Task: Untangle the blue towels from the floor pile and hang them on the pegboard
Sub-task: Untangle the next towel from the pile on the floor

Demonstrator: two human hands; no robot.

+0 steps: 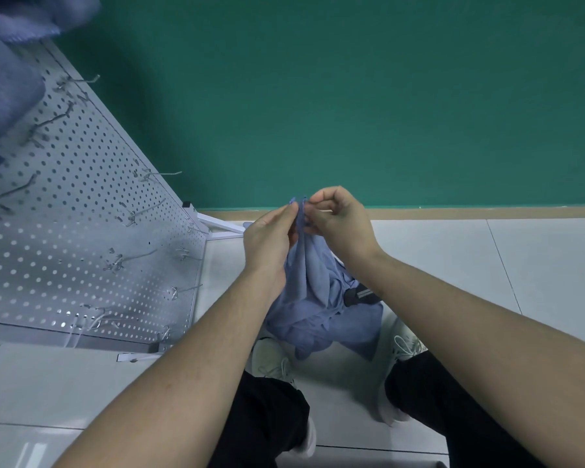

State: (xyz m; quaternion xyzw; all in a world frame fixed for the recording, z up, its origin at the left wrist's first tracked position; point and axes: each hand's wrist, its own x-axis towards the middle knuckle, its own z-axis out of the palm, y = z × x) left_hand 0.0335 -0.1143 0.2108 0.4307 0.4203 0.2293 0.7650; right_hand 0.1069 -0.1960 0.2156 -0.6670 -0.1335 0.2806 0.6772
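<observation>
Both the left hand and right hand pinch the top edge of a soft light-blue cloth towel. It hangs lengthwise straight down, its lower end bunched above the pale tiled floor.

The scene is being lit softly and evenly. Lines are being bent by the wide lens, and the hanging towels are being blurred.

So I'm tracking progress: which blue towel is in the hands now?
The towel pinched by both hands at its top edge; the others hang on the pegboard.
</observation>
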